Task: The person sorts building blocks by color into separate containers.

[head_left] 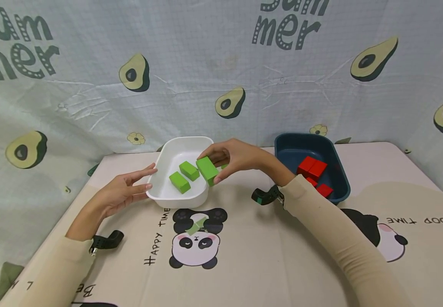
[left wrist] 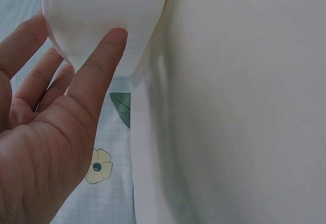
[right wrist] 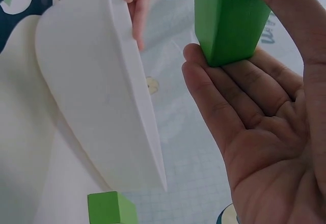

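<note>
A white plastic container (head_left: pixel 180 203) holds two green blocks, one (head_left: pixel 179 182) nearer the front and one (head_left: pixel 189 170) behind it. My left hand (head_left: pixel 123 191) touches the container's left side with extended fingers; in the left wrist view its thumb (left wrist: pixel 104 63) lies straight against the white wall. Over the container's right rim, my right hand (head_left: pixel 240 158) pinches a third green block (head_left: pixel 207 170) between thumb and fingertips. That held block (right wrist: pixel 229 25) appears tilted and off any surface. Another green block (right wrist: pixel 104 208) sits just outside the container, mostly hidden behind my right hand in the head view.
A dark blue container (head_left: pixel 342 181) with several red blocks (head_left: pixel 317 169) stands to the right, partly behind my right forearm. A patterned cloth with avocados hangs behind the table (head_left: pixel 252 247), whose cover carries panda prints.
</note>
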The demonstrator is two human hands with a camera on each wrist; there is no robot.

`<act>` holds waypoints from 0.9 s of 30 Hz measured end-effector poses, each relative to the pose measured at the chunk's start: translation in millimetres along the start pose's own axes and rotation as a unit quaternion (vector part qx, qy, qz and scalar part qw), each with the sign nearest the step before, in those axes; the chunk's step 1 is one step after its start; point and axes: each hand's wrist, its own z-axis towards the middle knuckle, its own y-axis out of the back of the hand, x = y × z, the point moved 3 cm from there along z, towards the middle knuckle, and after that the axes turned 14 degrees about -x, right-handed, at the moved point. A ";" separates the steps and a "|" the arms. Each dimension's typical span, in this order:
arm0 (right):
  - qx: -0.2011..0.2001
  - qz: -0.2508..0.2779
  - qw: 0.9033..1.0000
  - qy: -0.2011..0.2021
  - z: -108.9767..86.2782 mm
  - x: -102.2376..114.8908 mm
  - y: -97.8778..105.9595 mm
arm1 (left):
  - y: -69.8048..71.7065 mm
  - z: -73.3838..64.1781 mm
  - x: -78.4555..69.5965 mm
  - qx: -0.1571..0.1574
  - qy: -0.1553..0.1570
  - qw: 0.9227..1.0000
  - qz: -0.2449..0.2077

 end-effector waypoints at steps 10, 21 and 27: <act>0.008 -0.002 1.000 0.011 4.6 -0.9 -4.3 | -0.2 -1.8 -1.1 -0.002 0.002 1.000 -0.004; 0.020 0.001 1.000 0.010 7.4 -0.2 -9.2 | 0.0 -0.6 -0.1 -0.005 0.003 1.000 0.006; 0.022 0.003 1.000 0.011 12.1 -1.9 -11.8 | 0.6 -0.1 0.3 -0.002 0.001 1.000 0.004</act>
